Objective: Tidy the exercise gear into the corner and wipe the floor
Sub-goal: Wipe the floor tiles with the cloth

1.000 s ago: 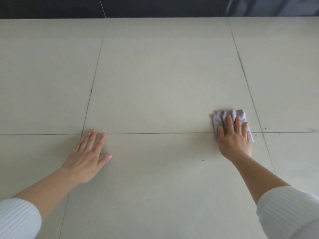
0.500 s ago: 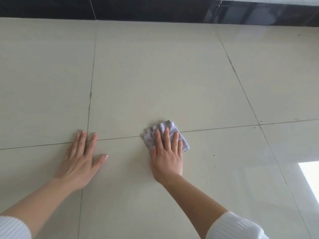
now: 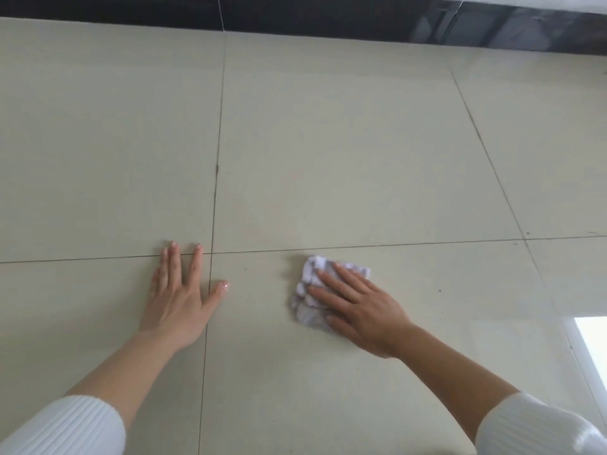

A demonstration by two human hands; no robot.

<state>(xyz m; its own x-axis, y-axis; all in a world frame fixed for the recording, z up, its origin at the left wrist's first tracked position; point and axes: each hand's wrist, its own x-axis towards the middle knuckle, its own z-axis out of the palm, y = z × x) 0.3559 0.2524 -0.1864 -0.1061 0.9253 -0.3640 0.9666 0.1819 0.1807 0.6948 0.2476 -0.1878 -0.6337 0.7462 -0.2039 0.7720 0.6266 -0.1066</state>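
- The left hand (image 3: 177, 297) lies flat on the floor (image 3: 328, 142) at about 7 o'clock from the middle of the view. Its fingers are straight and spread and it holds nothing. I think it is there to carry the weight of the leaning body.
- The right hand (image 3: 364, 313), at about 4 o'clock, presses down on a crumpled pale cloth (image 3: 307, 284). Its fingers are straight and point toward 10 o'clock, not curled round the cloth. A flat hand like this probably gives wide pressure for rubbing.
- The cloth is on the tile at 3 o'clock of the left hand, apart from it, just under the crosswise grout line (image 3: 394, 245).
- Small dark specks (image 3: 440, 290) lie at 3 o'clock of the cloth, so the wiping seems unfinished.
- No exercise gear is in view; only a dark skirting (image 3: 295, 18) at 12 o'clock.
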